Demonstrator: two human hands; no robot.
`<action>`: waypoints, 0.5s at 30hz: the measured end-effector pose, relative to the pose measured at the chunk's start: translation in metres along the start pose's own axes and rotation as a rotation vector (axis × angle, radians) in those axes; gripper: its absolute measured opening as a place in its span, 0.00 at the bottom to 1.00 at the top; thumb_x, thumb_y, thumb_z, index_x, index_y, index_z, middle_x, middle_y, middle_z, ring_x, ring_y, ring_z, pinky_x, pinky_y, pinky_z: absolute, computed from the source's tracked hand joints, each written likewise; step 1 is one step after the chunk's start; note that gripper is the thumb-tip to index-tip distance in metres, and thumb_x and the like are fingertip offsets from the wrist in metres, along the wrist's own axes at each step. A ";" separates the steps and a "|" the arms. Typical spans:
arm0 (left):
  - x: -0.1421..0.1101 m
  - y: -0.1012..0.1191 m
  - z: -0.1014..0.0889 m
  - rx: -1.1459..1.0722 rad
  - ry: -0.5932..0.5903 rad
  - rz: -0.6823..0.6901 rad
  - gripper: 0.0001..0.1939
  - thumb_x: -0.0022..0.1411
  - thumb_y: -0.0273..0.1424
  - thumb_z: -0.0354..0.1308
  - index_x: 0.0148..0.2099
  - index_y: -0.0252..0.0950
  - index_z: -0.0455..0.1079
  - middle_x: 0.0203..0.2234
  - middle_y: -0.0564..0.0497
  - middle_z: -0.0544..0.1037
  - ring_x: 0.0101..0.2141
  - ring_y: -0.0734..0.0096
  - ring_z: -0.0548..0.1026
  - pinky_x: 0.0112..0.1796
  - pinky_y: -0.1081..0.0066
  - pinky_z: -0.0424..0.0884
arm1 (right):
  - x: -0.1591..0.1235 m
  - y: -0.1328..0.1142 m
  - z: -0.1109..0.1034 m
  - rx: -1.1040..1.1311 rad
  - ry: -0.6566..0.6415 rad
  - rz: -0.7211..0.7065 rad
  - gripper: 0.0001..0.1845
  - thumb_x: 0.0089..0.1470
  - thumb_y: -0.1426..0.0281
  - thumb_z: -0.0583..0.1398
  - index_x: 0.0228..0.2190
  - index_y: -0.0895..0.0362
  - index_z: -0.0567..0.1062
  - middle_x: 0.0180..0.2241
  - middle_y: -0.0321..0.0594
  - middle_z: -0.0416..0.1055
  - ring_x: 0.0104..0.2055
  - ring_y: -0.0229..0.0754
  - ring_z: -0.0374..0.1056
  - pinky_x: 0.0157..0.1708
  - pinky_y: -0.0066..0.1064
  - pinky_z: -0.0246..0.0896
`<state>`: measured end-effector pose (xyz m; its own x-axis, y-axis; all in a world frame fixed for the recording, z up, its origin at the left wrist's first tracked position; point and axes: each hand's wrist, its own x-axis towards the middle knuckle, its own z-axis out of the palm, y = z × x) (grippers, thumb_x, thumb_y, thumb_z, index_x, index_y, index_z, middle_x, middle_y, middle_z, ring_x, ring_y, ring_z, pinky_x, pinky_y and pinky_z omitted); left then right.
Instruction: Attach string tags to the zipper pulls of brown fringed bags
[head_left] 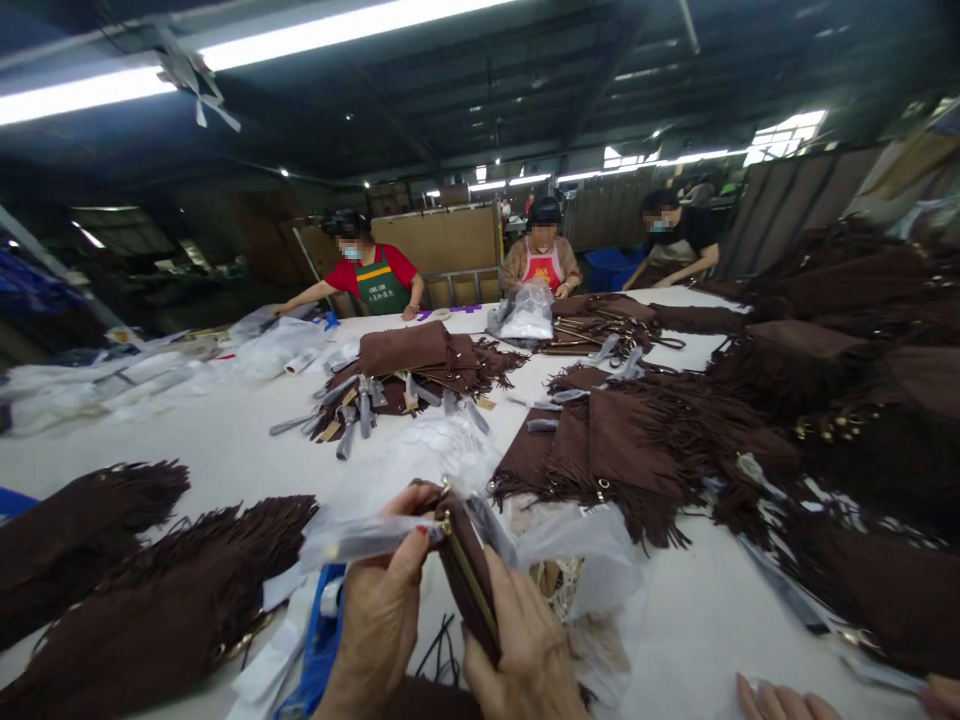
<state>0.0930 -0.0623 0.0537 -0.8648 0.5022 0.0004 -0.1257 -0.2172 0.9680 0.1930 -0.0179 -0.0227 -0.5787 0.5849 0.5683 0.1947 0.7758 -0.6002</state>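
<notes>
Low in the middle of the head view, both my hands are on a brown fringed bag [469,575] with a gold zipper along its top edge. My left hand [382,620] pinches a plastic-wrapped strip [367,538] near the zipper's end, thumb and fingers pressed together. Wrapped round the bag's side, my right hand [521,640] grips it beside the zipper. Dark fringe strands hang below the bag. A blue tape dispenser [319,640] stands just left of my left wrist. Clear plastic bags [592,555] lie to the right of my right hand.
Brown fringed bags lie at left [150,610], in a tagged stack ahead [405,350], and in heaps at right [630,440]. White plastic [255,350] covers the far left. Another person's hand [784,702] rests at bottom right. Several co-workers [382,280] are across the table.
</notes>
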 end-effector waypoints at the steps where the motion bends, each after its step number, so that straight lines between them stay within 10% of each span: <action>1: -0.004 0.004 0.000 0.095 -0.023 0.072 0.26 0.42 0.38 0.63 0.45 0.34 0.66 0.45 0.44 0.71 0.44 0.60 0.70 0.46 0.64 0.65 | 0.005 -0.005 0.000 0.044 0.041 0.026 0.33 0.46 0.74 0.52 0.55 0.63 0.52 0.39 0.52 0.68 0.39 0.51 0.66 0.37 0.42 0.65; 8: -0.008 -0.024 -0.018 0.953 -0.117 0.056 0.30 0.48 0.43 0.55 0.51 0.34 0.58 0.42 0.43 0.71 0.43 0.54 0.69 0.45 0.58 0.64 | -0.023 -0.023 0.025 0.171 0.009 0.237 0.31 0.48 0.70 0.54 0.54 0.60 0.56 0.44 0.51 0.68 0.46 0.51 0.66 0.40 0.36 0.66; 12: 0.016 -0.066 -0.049 1.138 -0.196 -0.143 0.16 0.51 0.35 0.46 0.41 0.33 0.64 0.25 0.49 0.74 0.30 0.59 0.73 0.34 0.65 0.66 | -0.053 0.026 0.021 0.331 -0.321 0.248 0.13 0.44 0.74 0.55 0.34 0.55 0.72 0.31 0.39 0.71 0.32 0.40 0.69 0.31 0.26 0.66; 15: 0.032 -0.090 -0.069 1.194 -0.205 -0.176 0.09 0.49 0.33 0.46 0.31 0.35 0.64 0.21 0.51 0.73 0.27 0.62 0.72 0.32 0.68 0.65 | -0.063 0.081 0.004 0.131 -0.258 0.381 0.10 0.50 0.73 0.50 0.29 0.55 0.70 0.28 0.39 0.70 0.31 0.39 0.68 0.32 0.28 0.65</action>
<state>0.0428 -0.0843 -0.0510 -0.7750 0.5931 -0.2182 0.3850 0.7169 0.5812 0.2425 0.0069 -0.1093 -0.6667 0.7310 0.1453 0.3396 0.4714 -0.8139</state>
